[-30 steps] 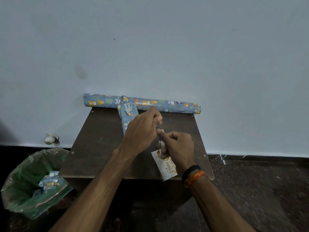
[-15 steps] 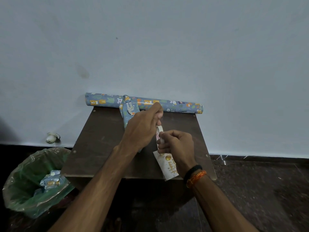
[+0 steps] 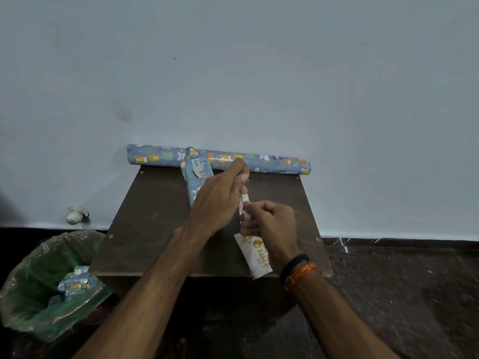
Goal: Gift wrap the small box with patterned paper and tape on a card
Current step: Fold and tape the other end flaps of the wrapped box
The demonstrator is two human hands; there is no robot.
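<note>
table (image 3: 155, 224): dark matt wood-look board
paper roll (image 3: 272, 163): glossy printed paper
card (image 3: 256, 257): white paper, shiny gold print
bin liner (image 3: 39, 275): thin glossy green plastic

Left hand (image 3: 220, 200) hiding wrapped box's (image 3: 197, 174) near end, right hand (image 3: 272, 226) covering card's (image 3: 256, 257) far part, tape (image 3: 244, 207) half hidden

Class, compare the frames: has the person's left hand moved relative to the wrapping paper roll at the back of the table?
Yes. The left hand has risen toward the wrapping paper roll; its fingertips now overlap the roll's lower edge, away from the right hand.
</note>
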